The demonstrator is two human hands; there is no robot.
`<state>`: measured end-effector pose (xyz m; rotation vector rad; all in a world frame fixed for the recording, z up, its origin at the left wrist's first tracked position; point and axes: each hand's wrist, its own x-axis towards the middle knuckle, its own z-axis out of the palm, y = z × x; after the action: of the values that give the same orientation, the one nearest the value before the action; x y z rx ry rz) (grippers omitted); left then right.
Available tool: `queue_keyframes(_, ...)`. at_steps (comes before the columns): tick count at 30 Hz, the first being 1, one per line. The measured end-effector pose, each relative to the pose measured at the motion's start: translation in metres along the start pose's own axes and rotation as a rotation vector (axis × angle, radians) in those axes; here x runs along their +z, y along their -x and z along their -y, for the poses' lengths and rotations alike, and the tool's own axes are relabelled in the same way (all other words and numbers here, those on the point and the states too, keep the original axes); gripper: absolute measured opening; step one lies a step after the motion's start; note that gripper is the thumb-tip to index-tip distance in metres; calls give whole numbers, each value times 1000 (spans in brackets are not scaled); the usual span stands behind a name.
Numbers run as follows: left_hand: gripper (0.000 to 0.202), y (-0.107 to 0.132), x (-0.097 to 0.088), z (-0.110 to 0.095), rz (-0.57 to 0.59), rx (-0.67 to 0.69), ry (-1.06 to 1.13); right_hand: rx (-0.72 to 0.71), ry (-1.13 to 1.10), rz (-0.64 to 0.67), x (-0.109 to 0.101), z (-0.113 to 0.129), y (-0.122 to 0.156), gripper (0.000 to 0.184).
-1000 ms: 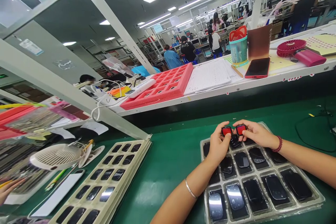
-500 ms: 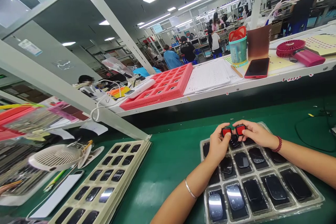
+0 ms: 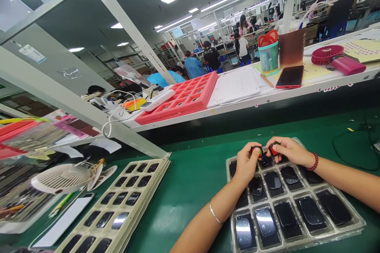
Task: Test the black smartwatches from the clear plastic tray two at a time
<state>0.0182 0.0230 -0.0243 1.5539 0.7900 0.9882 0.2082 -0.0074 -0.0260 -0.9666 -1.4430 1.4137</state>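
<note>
My left hand (image 3: 246,164) and my right hand (image 3: 289,152) meet above a clear plastic blister tray (image 3: 335,232) holding rows of glossy black watch-shaped devices (image 3: 287,219). Each hand pinches a small black piece with a red face between fingers and thumb. The left one (image 3: 255,150) and the right one (image 3: 273,149) are mostly hidden by my fingers. They sit close together, but I cannot tell if they touch. Another black device (image 3: 265,161) lies just beneath them in the tray. A beaded bracelet circles my right wrist (image 3: 315,162), and a metal bangle circles my left wrist (image 3: 214,213).
My tray rests on a green bench mat (image 3: 184,221) with a black cable (image 3: 350,154) to its right. Left stands a beige tray of black pieces (image 3: 142,205) beside a white fan (image 3: 62,179). A raised shelf holds a red foam tray (image 3: 190,99) and a phone (image 3: 290,77).
My fingers have closed further over both small pieces, covering most of the red faces. My hands have dropped slightly towards the tray. The camera has shifted slightly.
</note>
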Motion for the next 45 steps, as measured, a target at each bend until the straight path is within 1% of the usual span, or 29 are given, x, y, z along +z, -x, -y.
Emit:
queue_keyframes(5, 29, -1, 0, -4, -24, -6, -34, -1, 14, -16, 0, -1, 1, 27)
queue_keyframes(15, 34, -1, 1, -6, -18, -39, -32, -8, 21, -56, 3, 4, 1, 26)
queue_keyframes(25, 28, -1, 1, -4, -8, -21, 2, -5, 31, -33, 3, 5, 2, 24)
queue_keyframes(31, 25, -1, 0, 1, 15, -21, 46, 9, 30, -29, 1, 4, 2, 22)
queue_keyframes(36, 26, -1, 0, 7, 30, -22, 52, -14, 28, -21, 1, 4, 1, 24)
queue_keyframes(42, 28, -1, 1, 10, 22, -12, 15, -32, 11, -72, 5, 4, 0, 27)
queue_keyframes(45, 28, -1, 1, 10, 17, -7, 7, -31, 5, -74, 6, 3, 0, 28)
